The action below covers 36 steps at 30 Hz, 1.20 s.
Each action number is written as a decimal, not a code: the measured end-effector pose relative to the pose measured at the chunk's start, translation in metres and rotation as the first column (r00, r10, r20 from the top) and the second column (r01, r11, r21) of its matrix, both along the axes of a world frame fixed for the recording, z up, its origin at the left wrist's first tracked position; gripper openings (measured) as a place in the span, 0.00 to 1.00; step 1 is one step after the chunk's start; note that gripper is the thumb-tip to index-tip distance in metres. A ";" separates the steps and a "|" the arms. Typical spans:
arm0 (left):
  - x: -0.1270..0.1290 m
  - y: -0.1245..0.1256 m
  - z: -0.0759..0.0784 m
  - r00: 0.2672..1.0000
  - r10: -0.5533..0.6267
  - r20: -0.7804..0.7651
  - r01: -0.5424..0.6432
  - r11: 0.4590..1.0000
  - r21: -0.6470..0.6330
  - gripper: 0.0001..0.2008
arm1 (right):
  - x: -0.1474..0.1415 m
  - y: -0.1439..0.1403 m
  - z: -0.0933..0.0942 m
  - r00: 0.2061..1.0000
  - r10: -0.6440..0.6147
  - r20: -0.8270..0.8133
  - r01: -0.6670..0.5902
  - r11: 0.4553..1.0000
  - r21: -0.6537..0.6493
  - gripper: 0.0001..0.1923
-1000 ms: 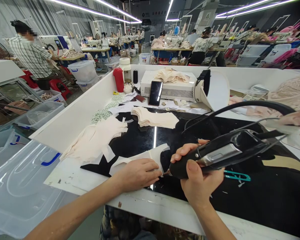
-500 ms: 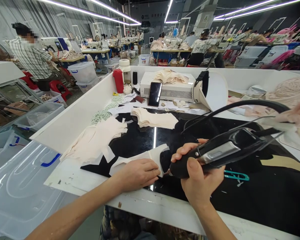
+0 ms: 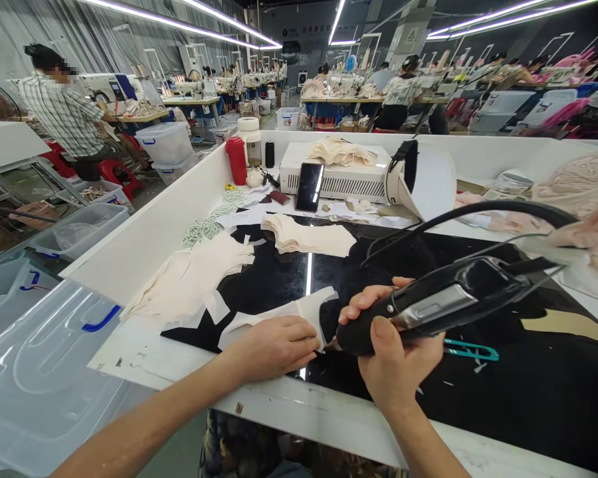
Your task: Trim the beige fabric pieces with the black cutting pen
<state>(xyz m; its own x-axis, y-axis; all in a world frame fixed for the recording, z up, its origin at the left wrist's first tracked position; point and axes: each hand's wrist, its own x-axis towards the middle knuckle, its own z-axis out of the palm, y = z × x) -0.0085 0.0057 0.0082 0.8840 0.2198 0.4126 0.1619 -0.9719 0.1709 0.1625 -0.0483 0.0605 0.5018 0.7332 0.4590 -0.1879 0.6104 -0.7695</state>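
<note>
My left hand lies flat over a pale cream fabric piece, fingers stretched together and pressing it down on the black work surface. My right hand is wrapped round a thick black corded hand tool with a silver plate on its side. The tool is tilted, its small tip touching or almost touching the fabric's right edge, close to my left fingertips. Teal thread snips lie partly behind my right hand. The exact kind of the tool cannot be made out.
Stacked cream pieces lie at the left and behind. A phone leans on a white vented box. A red bottle stands far left. The tool's cable arches rightward. Tan card lies right.
My right hand and the tool have shifted very slightly left, toward the fabric. My left hand and the fabric piece stay in place.
</note>
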 end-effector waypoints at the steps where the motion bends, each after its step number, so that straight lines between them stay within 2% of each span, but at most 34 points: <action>1: 0.000 0.000 0.000 1.000 -0.003 0.001 0.003 1.000 0.002 0.11 | 0.000 0.000 0.000 1.000 -0.002 -0.003 0.002 1.000 -0.002 0.22; 14: -0.001 0.000 0.001 1.000 -0.005 -0.015 0.004 1.000 -0.010 0.12 | 0.000 0.001 -0.002 0.999 -0.010 0.041 0.011 1.000 -0.021 0.22; 27: -0.002 -0.001 0.002 1.000 0.011 -0.029 -0.012 1.000 -0.013 0.10 | 0.001 0.000 0.003 1.000 -0.019 0.008 0.019 1.000 -0.002 0.21; 36: -0.002 -0.001 0.001 1.000 0.018 -0.019 -0.019 1.000 -0.024 0.11 | -0.001 0.001 -0.001 1.000 -0.012 0.024 0.012 1.000 -0.005 0.22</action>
<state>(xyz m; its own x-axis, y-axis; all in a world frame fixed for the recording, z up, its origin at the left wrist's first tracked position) -0.0108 0.0049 0.0091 0.8874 0.2459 0.3900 0.1834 -0.9644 0.1907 0.1618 -0.0474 0.0593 0.4990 0.7299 0.4672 -0.1619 0.6081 -0.7772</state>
